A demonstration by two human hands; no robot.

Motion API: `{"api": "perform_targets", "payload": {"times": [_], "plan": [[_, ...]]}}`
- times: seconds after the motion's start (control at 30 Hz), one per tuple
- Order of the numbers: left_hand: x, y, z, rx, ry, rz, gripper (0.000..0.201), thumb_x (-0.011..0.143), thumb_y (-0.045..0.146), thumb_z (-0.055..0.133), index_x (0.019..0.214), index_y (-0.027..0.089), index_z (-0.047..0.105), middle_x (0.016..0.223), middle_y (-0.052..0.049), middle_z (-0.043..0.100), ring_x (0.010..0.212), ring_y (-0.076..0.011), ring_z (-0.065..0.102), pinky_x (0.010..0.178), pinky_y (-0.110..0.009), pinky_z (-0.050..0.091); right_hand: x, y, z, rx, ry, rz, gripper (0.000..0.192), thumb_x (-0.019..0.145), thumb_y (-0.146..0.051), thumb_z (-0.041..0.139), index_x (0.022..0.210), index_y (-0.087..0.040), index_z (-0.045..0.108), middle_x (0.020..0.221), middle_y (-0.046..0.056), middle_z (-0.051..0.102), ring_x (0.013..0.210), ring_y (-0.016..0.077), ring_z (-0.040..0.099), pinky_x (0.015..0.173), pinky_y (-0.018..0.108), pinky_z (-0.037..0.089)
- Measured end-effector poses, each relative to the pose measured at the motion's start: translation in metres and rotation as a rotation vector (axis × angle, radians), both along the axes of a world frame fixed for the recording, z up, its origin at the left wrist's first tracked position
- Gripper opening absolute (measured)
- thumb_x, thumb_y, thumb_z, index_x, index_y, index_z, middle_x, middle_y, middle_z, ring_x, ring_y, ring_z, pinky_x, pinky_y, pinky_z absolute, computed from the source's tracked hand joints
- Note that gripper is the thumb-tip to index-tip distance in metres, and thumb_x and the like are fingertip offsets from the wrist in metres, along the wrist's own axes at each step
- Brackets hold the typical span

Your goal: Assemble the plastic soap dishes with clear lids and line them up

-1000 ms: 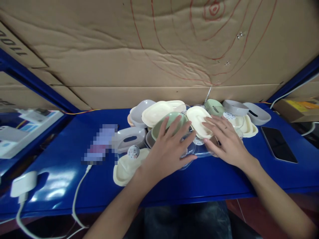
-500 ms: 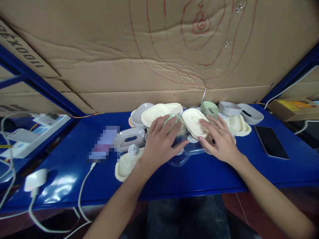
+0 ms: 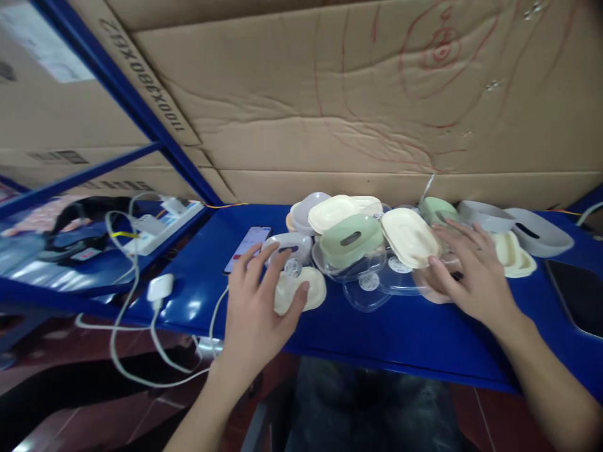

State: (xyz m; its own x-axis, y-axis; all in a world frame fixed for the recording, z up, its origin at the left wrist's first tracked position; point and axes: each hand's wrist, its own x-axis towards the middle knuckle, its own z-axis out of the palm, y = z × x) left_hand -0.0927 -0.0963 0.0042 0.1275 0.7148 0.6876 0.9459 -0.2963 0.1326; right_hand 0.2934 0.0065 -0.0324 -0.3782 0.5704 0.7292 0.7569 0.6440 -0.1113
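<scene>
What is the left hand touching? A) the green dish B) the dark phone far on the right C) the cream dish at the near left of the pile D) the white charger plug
C: the left hand has its thumb and fingers on the cream dish, apart from the green dish.

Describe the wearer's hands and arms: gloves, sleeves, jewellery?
Both are bare. The left hand and right hand wear no gloves, and no rings or watch show. Both forearms are uncovered to the frame edge, with no sleeves, straps or markings in view.
</scene>
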Motion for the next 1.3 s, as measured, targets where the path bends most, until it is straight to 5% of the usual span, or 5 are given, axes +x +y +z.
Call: {"api": "perform_targets", "payload": {"times": [0.2,0.43,0.93,1.13,1.3], "plan": [[-0.007,-0.021,-0.052,-0.250,0.061,0.215,0.089,0.104,0.056,0.070,0.175,0.015,0.034,0.177,-0.032,0.039,0.162,-0.0560,0.041,0.120,-0.075,0.049,-0.009,-0.001,-0.007,0.006,-0.013,0.021,0.045,0.110,-0.036,0.061,0.153,-0.021,0.063,0.151,0.016,0.074,0.153,0.0412,0.061,0.137,0.069,0.034],[0.005,-0.006,-0.084,-0.260,0.038,0.146,0.084,0.111,0.053,0.059,0.180,0.018,0.028,0.183,-0.035,0.027,0.158,-0.0544,0.049,0.110,-0.071,0.055,-0.013,0.002,-0.014,-0.051,-0.059,-0.003,0.043,0.111,-0.037,0.056,0.149,-0.020,0.066,0.150,0.018,0.075,0.151,0.0393,0.063,0.137,0.066,0.034],[0.003,0.062,-0.074,-0.388,0.097,0.066,0.084,0.112,0.064,0.055,0.176,0.012,0.036,0.183,-0.039,0.020,0.161,-0.0591,0.044,0.117,-0.073,0.050,-0.006,0.011,-0.024,-0.053,-0.187,-0.054,0.051,0.115,-0.043,0.049,0.157,-0.015,0.059,0.153,0.022,0.071,0.158,0.0483,0.053,0.132,0.079,0.034],[0.006,0.060,-0.068,-0.439,0.092,0.081,0.095,0.107,0.072,0.060,0.178,0.016,0.033,0.186,-0.033,0.017,0.161,-0.0603,0.043,0.118,-0.076,0.049,-0.004,0.012,-0.024,-0.076,-0.141,-0.025,0.053,0.113,-0.043,0.052,0.162,-0.026,0.056,0.160,0.015,0.068,0.162,0.0454,0.050,0.131,0.084,0.033],[0.001,0.049,-0.066,-0.367,0.050,0.109,0.093,0.107,0.070,0.059,0.179,0.018,0.032,0.187,-0.033,0.018,0.163,-0.0605,0.039,0.119,-0.078,0.047,-0.010,0.002,-0.015,-0.062,-0.146,-0.037,0.054,0.115,-0.043,0.050,0.162,-0.018,0.056,0.165,0.021,0.063,0.163,0.0459,0.048,0.133,0.081,0.031]]}}
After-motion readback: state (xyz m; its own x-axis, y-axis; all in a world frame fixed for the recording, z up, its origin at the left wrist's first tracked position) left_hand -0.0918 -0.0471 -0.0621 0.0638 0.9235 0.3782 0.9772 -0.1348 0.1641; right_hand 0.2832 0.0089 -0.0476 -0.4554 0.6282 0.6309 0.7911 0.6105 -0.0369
